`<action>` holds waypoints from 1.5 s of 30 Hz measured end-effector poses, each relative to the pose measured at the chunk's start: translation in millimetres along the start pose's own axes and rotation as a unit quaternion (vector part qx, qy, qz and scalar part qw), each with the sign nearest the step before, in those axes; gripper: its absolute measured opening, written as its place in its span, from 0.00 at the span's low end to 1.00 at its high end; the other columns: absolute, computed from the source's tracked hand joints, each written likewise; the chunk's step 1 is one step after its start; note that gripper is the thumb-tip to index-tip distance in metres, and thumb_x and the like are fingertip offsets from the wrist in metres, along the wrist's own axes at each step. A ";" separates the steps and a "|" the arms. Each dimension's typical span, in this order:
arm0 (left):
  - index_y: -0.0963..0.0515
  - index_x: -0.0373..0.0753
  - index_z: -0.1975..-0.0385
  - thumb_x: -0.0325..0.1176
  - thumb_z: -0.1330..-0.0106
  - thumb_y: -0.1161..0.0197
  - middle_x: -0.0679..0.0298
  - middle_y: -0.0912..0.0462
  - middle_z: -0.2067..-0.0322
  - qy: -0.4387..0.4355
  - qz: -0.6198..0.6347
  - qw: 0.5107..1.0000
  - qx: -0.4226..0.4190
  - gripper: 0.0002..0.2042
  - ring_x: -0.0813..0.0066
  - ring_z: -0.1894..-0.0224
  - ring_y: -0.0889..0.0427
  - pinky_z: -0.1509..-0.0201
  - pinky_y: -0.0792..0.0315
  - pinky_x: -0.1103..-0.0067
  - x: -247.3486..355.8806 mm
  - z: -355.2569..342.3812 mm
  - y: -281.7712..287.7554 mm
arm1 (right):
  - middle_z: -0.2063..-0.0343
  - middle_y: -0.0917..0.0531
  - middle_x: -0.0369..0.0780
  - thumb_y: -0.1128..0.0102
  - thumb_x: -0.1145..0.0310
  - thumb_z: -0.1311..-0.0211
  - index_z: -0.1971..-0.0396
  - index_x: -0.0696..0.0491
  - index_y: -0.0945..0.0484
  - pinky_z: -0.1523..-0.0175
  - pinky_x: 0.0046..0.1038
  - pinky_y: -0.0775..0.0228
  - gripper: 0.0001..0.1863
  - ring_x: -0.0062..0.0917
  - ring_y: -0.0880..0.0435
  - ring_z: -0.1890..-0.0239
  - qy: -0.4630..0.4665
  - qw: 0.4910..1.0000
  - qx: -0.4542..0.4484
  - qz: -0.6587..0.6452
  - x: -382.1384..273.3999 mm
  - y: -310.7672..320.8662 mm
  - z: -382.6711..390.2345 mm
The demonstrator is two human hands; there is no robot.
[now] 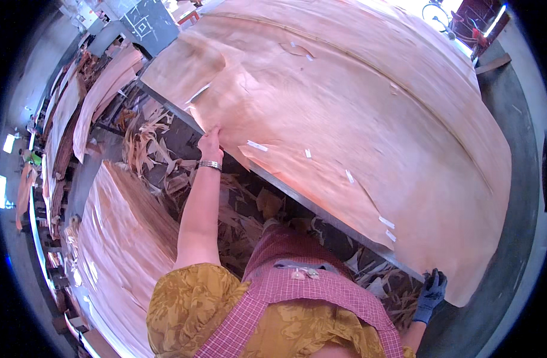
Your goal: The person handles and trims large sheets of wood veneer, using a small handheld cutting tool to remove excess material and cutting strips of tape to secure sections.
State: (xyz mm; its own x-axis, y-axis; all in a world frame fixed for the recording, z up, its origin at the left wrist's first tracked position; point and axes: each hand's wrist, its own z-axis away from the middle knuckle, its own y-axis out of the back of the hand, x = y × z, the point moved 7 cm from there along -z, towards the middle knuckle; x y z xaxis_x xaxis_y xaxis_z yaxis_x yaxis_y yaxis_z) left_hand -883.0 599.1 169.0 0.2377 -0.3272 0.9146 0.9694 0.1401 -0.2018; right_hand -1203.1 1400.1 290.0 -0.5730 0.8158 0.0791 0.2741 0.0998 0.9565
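Observation:
A large thin sheet of pale wood veneer (357,113) lies spread over a long metal table (321,209). Small strips of white tape (256,145) sit on its splits. My left hand (210,143), bare with a metal bracelet at the wrist, pinches the near edge of the veneer sheet toward its left end. My right hand (431,292), in a dark blue glove, grips the same edge at the sheet's lower right corner, by the table's rim.
A stack of veneer sheets (121,238) lies at my left. More veneer stacks (100,95) stand farther back on the left. Torn veneer scraps (166,155) litter the floor under the table. A dark board (148,24) stands at the top.

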 end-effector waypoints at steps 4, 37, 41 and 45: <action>0.21 0.31 0.67 0.28 0.44 0.28 0.62 0.17 0.67 -0.020 0.025 0.999 -0.025 0.10 0.74 0.66 0.18 0.60 0.23 0.79 -0.9 -10.5 2.7 | 0.56 0.22 0.47 0.37 0.65 0.42 0.52 0.50 0.22 0.54 0.41 0.26 0.17 0.43 0.22 0.55 -0.009 1.000 0.003 0.013 4.7 1.6 5.4; 0.36 0.30 0.45 0.53 0.40 0.35 0.46 0.28 0.49 0.052 0.145 0.983 -0.104 0.35 0.51 0.53 0.20 0.55 0.22 0.51 34.6 -237.4 52.7 | 0.62 0.23 0.46 0.40 0.68 0.39 0.57 0.55 0.23 0.54 0.40 0.28 0.12 0.42 0.23 0.58 -0.049 0.998 -0.030 0.036 -26.0 27.9 -6.2; 0.30 0.27 0.50 0.42 0.39 0.34 0.47 0.21 0.57 0.081 0.092 0.992 0.024 0.26 0.51 0.60 0.19 0.57 0.21 0.53 -8.9 -280.2 39.8 | 0.64 0.24 0.45 0.43 0.74 0.47 0.60 0.54 0.22 0.52 0.40 0.30 0.13 0.42 0.24 0.58 -0.069 0.985 -0.104 0.122 -33.4 41.3 6.4; 0.21 0.26 0.61 0.39 0.45 0.28 0.54 0.17 0.67 -0.127 -0.236 0.958 0.102 0.21 0.64 0.63 0.18 0.61 0.23 0.68 60.1 -332.0 101.4 | 0.63 0.24 0.45 0.44 0.75 0.48 0.61 0.53 0.21 0.51 0.39 0.30 0.13 0.42 0.24 0.58 -0.088 0.985 -0.122 0.082 -30.1 -5.6 -16.0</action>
State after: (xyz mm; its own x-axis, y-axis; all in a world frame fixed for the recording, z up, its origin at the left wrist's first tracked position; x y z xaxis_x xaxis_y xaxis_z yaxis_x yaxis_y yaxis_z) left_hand -749.8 283.4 87.2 -0.2726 -0.1658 0.9477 0.9265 0.2202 0.3050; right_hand -1199.7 1365.8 286.7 -0.3881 0.8977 0.2087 0.1451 -0.1642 0.9757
